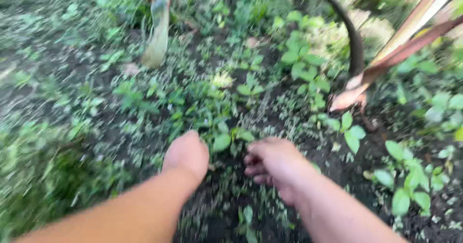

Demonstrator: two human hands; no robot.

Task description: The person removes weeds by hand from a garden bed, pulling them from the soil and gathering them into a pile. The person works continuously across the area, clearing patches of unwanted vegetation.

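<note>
Both hands reach down into a patch of low weeds (226, 141) growing from dark, crumbly soil (366, 156). The left hand (187, 154) is curled into a loose fist, knuckles up, pressed among small oval leaves — whether it grips any stems cannot be told, since the fingers are hidden beneath it. The right hand (270, 163) lies just beside it, fingers bent inward toward the palm and close to the ground; it may be pinching a few thin stems, though blur makes that unsure. The weeds sit between and just ahead of the two hands, soft and bright green, with rounded smooth leaves.

Farther off, a curved dark hose (354, 40) arcs across the ground at upper right. Beside it lie long dry fronds (415, 35) — stiff, reddish-brown and tan. A pale, flat blade-like tool (158, 35) stands at the upper left among the greenery.
</note>
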